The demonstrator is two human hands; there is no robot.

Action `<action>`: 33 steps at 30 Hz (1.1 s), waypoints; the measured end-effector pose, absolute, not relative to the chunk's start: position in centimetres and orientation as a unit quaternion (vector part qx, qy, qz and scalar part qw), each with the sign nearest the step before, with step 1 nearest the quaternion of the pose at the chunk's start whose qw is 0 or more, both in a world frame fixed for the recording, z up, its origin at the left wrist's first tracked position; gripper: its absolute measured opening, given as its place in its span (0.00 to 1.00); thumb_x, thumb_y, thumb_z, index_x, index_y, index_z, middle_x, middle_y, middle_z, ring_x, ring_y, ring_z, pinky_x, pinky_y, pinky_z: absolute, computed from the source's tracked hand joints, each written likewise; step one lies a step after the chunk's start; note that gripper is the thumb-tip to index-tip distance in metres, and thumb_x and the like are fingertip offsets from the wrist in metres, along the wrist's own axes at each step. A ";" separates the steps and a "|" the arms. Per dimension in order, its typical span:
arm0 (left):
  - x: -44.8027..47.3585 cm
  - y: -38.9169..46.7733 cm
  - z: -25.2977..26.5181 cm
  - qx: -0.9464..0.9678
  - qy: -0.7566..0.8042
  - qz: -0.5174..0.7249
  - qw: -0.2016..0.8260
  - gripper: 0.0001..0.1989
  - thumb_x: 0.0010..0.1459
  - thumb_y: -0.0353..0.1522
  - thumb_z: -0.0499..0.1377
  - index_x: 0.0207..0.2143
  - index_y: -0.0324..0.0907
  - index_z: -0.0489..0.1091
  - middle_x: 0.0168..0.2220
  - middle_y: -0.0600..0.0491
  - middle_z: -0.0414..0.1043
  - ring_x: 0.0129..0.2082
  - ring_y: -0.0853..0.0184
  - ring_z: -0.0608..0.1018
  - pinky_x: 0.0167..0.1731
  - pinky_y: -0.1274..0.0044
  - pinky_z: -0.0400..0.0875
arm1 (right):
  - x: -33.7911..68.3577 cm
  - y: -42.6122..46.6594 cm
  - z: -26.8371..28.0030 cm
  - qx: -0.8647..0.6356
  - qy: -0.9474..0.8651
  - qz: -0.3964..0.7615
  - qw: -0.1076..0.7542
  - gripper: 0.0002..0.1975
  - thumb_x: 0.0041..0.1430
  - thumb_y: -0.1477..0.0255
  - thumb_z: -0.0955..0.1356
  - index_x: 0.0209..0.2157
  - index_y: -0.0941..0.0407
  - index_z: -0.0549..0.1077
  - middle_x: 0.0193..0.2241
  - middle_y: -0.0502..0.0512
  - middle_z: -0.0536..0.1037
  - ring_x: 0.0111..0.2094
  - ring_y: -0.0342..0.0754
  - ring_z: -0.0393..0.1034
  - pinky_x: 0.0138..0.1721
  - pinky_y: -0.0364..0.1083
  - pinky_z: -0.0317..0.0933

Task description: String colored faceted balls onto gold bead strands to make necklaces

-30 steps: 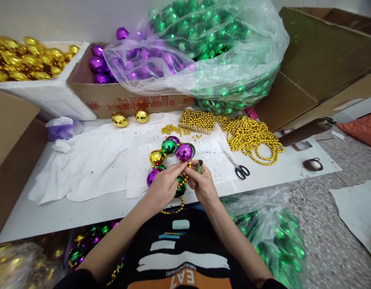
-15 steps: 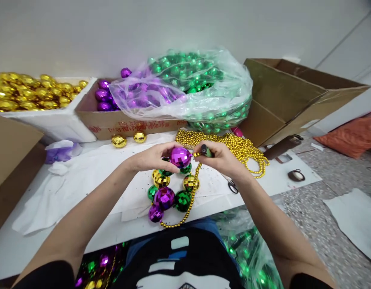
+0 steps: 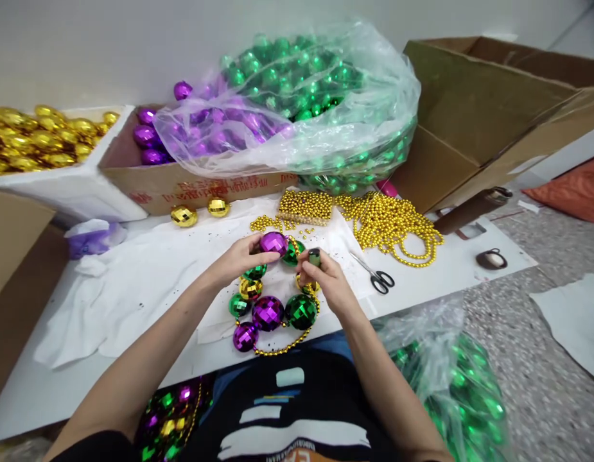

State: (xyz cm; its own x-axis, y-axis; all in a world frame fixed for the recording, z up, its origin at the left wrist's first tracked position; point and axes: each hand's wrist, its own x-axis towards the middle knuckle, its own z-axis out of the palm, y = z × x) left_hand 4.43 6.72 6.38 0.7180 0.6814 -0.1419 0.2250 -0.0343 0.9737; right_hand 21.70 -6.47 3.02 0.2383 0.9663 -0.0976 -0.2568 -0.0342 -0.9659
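Observation:
My left hand [image 3: 239, 260] has thumb and fingers round a purple mirrored ball [image 3: 274, 244] at the top of a loop of large beads. My right hand [image 3: 328, 276] is closed on a short dark-green handled tool [image 3: 314, 256]; its working end is hidden. Right of the ball, gold beads run past a green ball [image 3: 293, 252] towards my right fingers. Lower in the loop lie a larger purple ball [image 3: 268, 313], a green ball [image 3: 301, 312], a gold ball [image 3: 250, 288] and a small purple ball [image 3: 245, 337]. A gold bead string [image 3: 283, 352] curves along the bottom.
Scissors [image 3: 377, 276] and gold bead strands [image 3: 393, 224] lie to the right, near a dark bottle [image 3: 472, 210] and tape roll [image 3: 491, 259]. Loose gold beads [image 3: 265, 224] sit behind my hands. Boxes of gold [image 3: 46, 138] and purple balls [image 3: 149, 136] and bagged green balls [image 3: 297, 70] line the back.
My right hand, with the tool, has moved down and a little left. My left hand still holds the purple ball. The camera view has shifted, and the scissors now show fully.

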 end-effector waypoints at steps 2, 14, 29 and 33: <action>4.2 6.8 6.4 0.694 0.328 0.181 0.615 0.22 0.50 0.42 0.68 0.44 0.38 0.74 0.43 0.47 0.77 0.42 0.63 0.77 0.42 0.74 0.71 | 20.5 -7.2 2.6 -0.469 -0.300 0.575 0.600 0.15 0.53 0.59 0.72 0.39 0.53 0.71 0.27 0.46 0.72 0.22 0.40 0.61 0.26 0.42 0.61; 3.2 7.2 7.7 0.777 0.241 0.086 0.575 0.20 0.55 0.40 0.65 0.49 0.42 0.75 0.46 0.48 0.77 0.47 0.61 0.76 0.49 0.71 0.70 | 19.2 -5.6 1.5 -0.442 -0.189 0.653 0.585 0.36 0.51 0.35 0.62 0.28 0.56 0.73 0.18 0.46 0.63 0.19 0.39 0.53 0.21 0.41 0.50; 3.1 6.9 7.2 0.775 0.249 0.092 0.573 0.21 0.53 0.40 0.66 0.49 0.42 0.75 0.45 0.48 0.77 0.47 0.59 0.75 0.49 0.68 0.71 | 18.0 -5.5 0.5 -0.459 -0.176 0.596 0.635 0.24 0.51 0.48 0.70 0.28 0.57 0.70 0.20 0.47 0.66 0.20 0.38 0.54 0.20 0.40 0.43; 2.9 6.9 7.1 0.776 0.254 0.093 0.570 0.20 0.53 0.40 0.66 0.48 0.42 0.75 0.43 0.48 0.76 0.46 0.60 0.75 0.48 0.69 0.71 | 17.7 -5.6 0.4 -0.455 -0.160 0.586 0.651 0.22 0.52 0.51 0.69 0.27 0.57 0.69 0.20 0.47 0.65 0.20 0.38 0.54 0.20 0.40 0.42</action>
